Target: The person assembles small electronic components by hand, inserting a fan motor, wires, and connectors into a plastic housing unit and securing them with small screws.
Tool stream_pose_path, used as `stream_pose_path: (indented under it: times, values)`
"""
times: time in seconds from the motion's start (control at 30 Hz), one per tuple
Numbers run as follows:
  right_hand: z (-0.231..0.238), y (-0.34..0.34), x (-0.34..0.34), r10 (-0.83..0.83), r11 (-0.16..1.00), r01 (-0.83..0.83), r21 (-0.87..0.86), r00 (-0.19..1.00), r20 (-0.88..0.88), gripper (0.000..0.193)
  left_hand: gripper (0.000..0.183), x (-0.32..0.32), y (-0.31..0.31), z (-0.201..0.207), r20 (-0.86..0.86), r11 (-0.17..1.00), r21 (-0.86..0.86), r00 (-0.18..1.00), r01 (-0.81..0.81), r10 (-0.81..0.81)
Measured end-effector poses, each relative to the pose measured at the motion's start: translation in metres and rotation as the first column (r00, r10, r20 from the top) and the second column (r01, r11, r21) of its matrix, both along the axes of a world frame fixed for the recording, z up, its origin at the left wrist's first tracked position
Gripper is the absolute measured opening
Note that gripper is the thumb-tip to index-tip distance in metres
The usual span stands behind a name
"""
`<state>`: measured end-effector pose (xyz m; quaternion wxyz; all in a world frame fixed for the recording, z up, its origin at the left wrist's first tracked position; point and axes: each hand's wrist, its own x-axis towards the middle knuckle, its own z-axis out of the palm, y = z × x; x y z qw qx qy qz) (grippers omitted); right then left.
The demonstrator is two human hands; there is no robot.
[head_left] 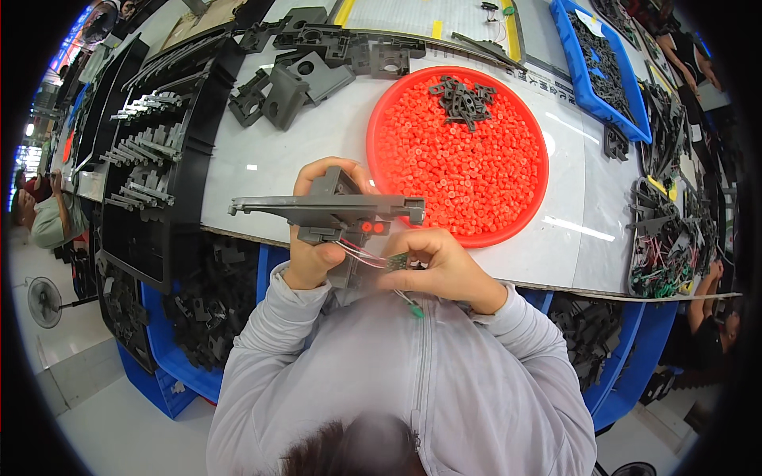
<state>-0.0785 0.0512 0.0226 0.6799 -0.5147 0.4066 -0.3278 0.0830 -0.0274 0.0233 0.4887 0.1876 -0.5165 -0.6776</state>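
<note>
My left hand is closed round a dark grey plastic housing with a long narrow arm, held up above the table's near edge. Two small red caps sit in its side. Thin pink and white wires run from its underside toward a small green circuit board. Pinched between thumb and fingers of my right hand is that board, partly covered by the fingertips. Below it a small green piece dangles on a wire in front of my jacket.
Beyond my hands lies a round red tray of red caps, with dark clips on top. Grey housings are piled far left, beside a black rack of metal rods. A blue bin and wired parts occupy the right.
</note>
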Motion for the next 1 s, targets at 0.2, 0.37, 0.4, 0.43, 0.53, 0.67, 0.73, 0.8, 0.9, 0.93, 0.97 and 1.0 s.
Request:
stream_pose_path:
  times: [0.2,0.37,0.4,0.43,0.53,0.67,0.73,0.8,0.9,0.93,0.97,1.0]
  values:
    - [0.024,0.004,-0.006,-0.148,0.946,0.048,0.321,0.944,0.295,0.02,0.09,0.001,-0.003,-0.003,-0.07,0.999,0.012,0.997,0.041,-0.04]
    - [0.022,0.005,-0.024,-0.022,0.997,0.031,-0.068,0.991,0.136,0.027,0.09,0.002,-0.008,-0.005,-0.075,0.999,-0.017,0.996,0.042,-0.043]
    - [0.022,0.004,-0.025,-0.023,0.997,0.032,-0.067,0.991,0.134,0.027,0.09,0.0,-0.007,-0.004,-0.077,0.999,-0.017,0.996,0.044,-0.045]
    - [0.022,0.004,-0.026,-0.087,0.972,0.093,-0.218,0.996,0.034,0.026,0.09,-0.001,-0.006,-0.003,-0.083,0.999,-0.025,0.996,0.042,-0.044]
    - [0.033,0.002,-0.026,-0.283,0.856,0.139,-0.498,0.932,-0.227,0.025,0.09,-0.002,-0.006,-0.005,-0.091,0.998,-0.043,0.995,0.043,-0.047]
    - [0.039,-0.003,-0.029,-0.576,0.641,0.092,-0.762,0.715,-0.397,0.022,0.092,-0.005,-0.004,-0.005,-0.115,1.0,-0.011,0.993,0.029,-0.03]
    - [0.037,-0.004,-0.031,-0.634,0.575,0.087,-0.813,0.676,-0.376,0.025,0.091,-0.006,-0.004,-0.001,-0.112,1.0,0.008,0.993,0.028,-0.027]
    - [0.038,-0.006,-0.031,-0.688,0.507,0.079,-0.859,0.637,-0.348,0.028,0.09,-0.008,-0.005,0.002,-0.107,0.999,0.026,0.994,0.027,-0.024]
    - [0.045,-0.012,-0.022,-0.663,0.462,-0.056,-0.885,0.641,-0.386,0.029,0.08,-0.013,-0.006,0.003,-0.134,0.998,0.044,0.99,0.038,-0.032]
    - [0.047,-0.014,-0.019,-0.639,0.462,-0.073,-0.884,0.664,-0.388,0.027,0.075,-0.013,-0.006,0.003,-0.091,0.999,0.025,0.995,0.034,-0.031]
    - [0.049,-0.015,-0.018,-0.614,0.461,-0.09,-0.883,0.686,-0.391,0.026,0.071,-0.013,-0.006,0.003,-0.048,1.0,0.005,0.998,0.03,-0.03]
    - [0.049,-0.017,-0.018,-0.615,0.463,-0.089,-0.882,0.684,-0.392,0.026,0.071,-0.014,-0.005,0.004,-0.049,0.999,0.007,0.998,0.033,-0.033]
